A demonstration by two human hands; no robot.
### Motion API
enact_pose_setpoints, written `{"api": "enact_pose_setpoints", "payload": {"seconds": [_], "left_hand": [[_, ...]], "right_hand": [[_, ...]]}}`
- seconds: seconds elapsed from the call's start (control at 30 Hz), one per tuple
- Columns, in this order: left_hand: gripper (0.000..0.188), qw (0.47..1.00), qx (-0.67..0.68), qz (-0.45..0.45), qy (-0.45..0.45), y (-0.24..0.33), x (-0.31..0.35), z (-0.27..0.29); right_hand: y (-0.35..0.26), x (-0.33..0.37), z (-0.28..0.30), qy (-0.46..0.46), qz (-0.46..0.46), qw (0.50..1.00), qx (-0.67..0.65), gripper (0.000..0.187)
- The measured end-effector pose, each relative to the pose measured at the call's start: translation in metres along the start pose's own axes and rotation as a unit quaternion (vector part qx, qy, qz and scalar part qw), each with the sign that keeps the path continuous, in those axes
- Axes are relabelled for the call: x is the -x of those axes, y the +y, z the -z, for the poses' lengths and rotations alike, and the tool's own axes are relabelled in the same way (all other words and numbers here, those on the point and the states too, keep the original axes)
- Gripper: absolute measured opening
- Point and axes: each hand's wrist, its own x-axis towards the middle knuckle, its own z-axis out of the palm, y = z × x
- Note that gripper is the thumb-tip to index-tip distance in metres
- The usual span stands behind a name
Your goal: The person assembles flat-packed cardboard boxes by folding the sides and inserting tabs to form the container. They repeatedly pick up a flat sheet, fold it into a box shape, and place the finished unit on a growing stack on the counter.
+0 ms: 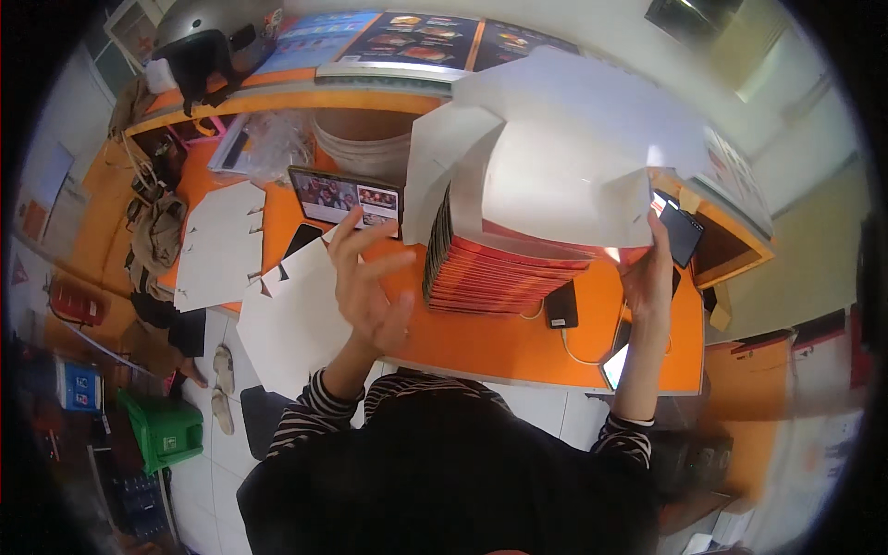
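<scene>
A tall stack of nested red cardboard boxes with white insides (pixel 499 277) stands on the orange desk (pixel 444 347) in front of me. My right hand (pixel 650 264) grips the near right corner of the topmost cardboard box (pixel 564 176), thumb along its wall and fingers beneath. That box's white inside faces up. To the left of the stack, my left hand (pixel 370 287) is raised with its fingers spread and nothing in it. Under and beside this hand lies a flat white cardboard blank (pixel 296 324), with another white blank (pixel 222 245) farther left.
Behind my left hand a tablet (pixel 347 199) leans near a white bucket (pixel 365 148), with a black phone (pixel 302 240) beside it. A power bank (pixel 561 307) with a cable lies right of the stack. A helmet (pixel 213 46) rests on the shelf above.
</scene>
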Motion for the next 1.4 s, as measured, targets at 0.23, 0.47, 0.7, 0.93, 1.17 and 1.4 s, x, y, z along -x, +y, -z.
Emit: {"api": "enact_pose_setpoints", "payload": {"seconds": [0.23, 0.47, 0.7, 0.93, 1.17, 1.4], "left_hand": [[0.029, 0.992, 0.061, -0.022, -0.111, -0.051, -0.011, -0.045], [0.014, 0.97, 0.201, -0.051, -0.129, -0.073, -0.007, -0.07], [0.012, 0.954, 0.285, -0.006, -0.092, -0.064, -0.001, -0.079], [0.014, 0.95, 0.3, -0.002, -0.089, -0.061, -0.005, -0.079], [0.015, 0.949, 0.3, 0.009, -0.102, -0.059, -0.004, -0.076], [0.013, 0.967, 0.201, -0.034, -0.15, -0.067, 0.004, -0.066]], "right_hand": [[0.006, -0.001, -0.018, -0.037, -0.048, 0.997, 0.049, 0.049], [0.008, -0.004, 0.002, -0.166, -0.031, 0.968, 0.186, 0.06], [-0.016, -0.014, 0.018, -0.361, 0.069, 0.846, 0.387, 0.04], [-0.017, -0.006, 0.009, -0.283, 0.231, 0.73, 0.578, 0.022], [-0.003, -0.006, 0.014, -0.247, 0.194, 0.77, 0.555, 0.028], [-0.016, -0.036, -0.018, -0.121, -0.009, 0.896, 0.428, 0.048]]}}
